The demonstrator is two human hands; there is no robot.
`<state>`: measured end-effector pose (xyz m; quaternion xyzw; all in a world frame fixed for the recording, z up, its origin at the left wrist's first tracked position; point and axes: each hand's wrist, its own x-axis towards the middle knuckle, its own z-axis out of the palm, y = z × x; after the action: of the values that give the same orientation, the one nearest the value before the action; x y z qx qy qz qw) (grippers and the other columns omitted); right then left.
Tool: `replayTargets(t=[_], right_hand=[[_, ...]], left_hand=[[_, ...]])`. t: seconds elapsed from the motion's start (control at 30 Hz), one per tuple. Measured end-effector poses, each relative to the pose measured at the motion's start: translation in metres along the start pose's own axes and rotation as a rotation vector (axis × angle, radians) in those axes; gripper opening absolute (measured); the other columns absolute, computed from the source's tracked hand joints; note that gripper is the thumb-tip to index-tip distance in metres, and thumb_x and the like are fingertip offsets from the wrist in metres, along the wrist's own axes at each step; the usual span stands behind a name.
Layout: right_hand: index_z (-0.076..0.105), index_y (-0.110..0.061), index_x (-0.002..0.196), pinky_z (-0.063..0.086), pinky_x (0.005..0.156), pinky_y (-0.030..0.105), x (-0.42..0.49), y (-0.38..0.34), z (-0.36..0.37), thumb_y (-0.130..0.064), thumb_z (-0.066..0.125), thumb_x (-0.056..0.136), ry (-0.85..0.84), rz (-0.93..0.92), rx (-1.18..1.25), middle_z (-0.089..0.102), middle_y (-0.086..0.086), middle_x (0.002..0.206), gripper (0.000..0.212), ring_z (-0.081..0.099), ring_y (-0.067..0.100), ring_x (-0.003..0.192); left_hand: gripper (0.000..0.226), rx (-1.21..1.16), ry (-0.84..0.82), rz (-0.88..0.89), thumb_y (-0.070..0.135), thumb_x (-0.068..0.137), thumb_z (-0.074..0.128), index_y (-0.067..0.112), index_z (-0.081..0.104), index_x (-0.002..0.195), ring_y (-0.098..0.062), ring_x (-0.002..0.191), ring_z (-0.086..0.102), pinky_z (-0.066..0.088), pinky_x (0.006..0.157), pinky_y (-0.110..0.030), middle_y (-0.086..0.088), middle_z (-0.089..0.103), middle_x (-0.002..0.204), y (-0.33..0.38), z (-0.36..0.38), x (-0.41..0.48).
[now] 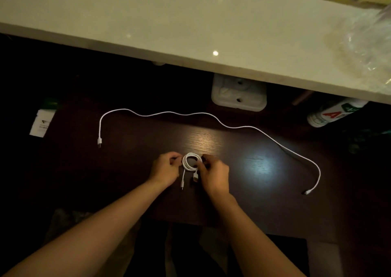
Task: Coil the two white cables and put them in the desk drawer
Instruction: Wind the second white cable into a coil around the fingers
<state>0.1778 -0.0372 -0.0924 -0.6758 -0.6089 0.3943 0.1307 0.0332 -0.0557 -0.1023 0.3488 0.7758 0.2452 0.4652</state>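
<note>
One white cable [189, 162] is wound into a small coil above the middle of the dark wooden desk [264, 202], its two plug ends hanging toward me. My left hand [167, 167] pinches the coil's left side and my right hand [213, 176] grips its right side. The second white cable [203, 113] lies uncoiled in a long wavy line across the desk behind my hands, one plug at the far left and the other at the right edge. No drawer is visible.
A pale shelf [169, 29] overhangs the back of the desk. Under it sit a white socket block [239, 93], a lying can with a red letter [334, 113] at the right, and a small white card [42, 123] at the left.
</note>
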Motion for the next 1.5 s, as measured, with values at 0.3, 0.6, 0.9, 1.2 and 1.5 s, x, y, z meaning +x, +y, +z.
replayTargets(t=[0.3,0.6,0.9,1.2,1.5], right_hand=[[0.069,-0.013,0.116,0.052,0.085,0.028,0.026,-0.063,-0.043,-0.020,0.056,0.090,-0.033,0.014,-0.142,0.075,0.013,0.105,0.031,0.070,0.027,0.100],[0.070,-0.014,0.111,0.051,0.084,0.031,0.062,-0.182,0.041,-0.016,0.056,0.088,-0.283,-0.298,-0.310,0.073,0.014,0.106,0.027,0.067,0.031,0.102],[0.064,-0.019,0.126,0.045,0.097,0.037,0.082,-0.229,0.151,-0.011,0.055,0.089,-0.357,-0.520,-0.422,0.058,0.015,0.128,0.038,0.052,0.036,0.115],[0.062,-0.027,0.125,0.036,0.096,0.044,0.081,-0.221,0.171,-0.027,0.049,0.096,-0.227,-0.522,-0.782,0.055,0.008,0.128,0.032,0.042,0.034,0.119],[0.067,-0.026,0.094,0.053,0.067,0.039,0.060,-0.244,0.090,-0.045,0.049,0.092,-0.227,-0.686,-0.308,0.065,0.002,0.085,0.026,0.064,0.022,0.078]], left_hand=[[0.016,0.225,-0.075,0.110,0.010,0.095,0.055,0.016,0.067,0.104,-0.016,0.059,0.063,0.044,0.046,-0.019,-0.005,0.069,0.091,0.036,-0.109,0.021],[0.017,0.380,0.173,0.116,0.014,0.092,0.057,0.018,0.069,0.104,-0.023,0.087,0.068,0.059,0.076,-0.037,-0.005,0.070,0.102,0.012,-0.225,0.061],[0.028,0.477,0.121,0.016,0.034,0.083,0.072,0.020,0.066,0.106,-0.021,0.100,0.062,0.054,0.082,-0.035,-0.003,0.063,0.112,-0.053,-0.245,0.095],[0.018,0.573,0.038,0.067,0.031,0.083,0.071,0.020,0.069,0.097,-0.019,0.096,0.063,0.054,0.080,-0.033,0.001,0.062,0.105,-0.057,-0.247,0.094],[0.030,-0.439,-0.397,-0.099,-0.013,0.084,0.034,0.005,0.057,0.079,-0.014,0.044,0.051,0.043,0.048,-0.025,-0.004,0.051,0.050,0.017,-0.257,0.053]])
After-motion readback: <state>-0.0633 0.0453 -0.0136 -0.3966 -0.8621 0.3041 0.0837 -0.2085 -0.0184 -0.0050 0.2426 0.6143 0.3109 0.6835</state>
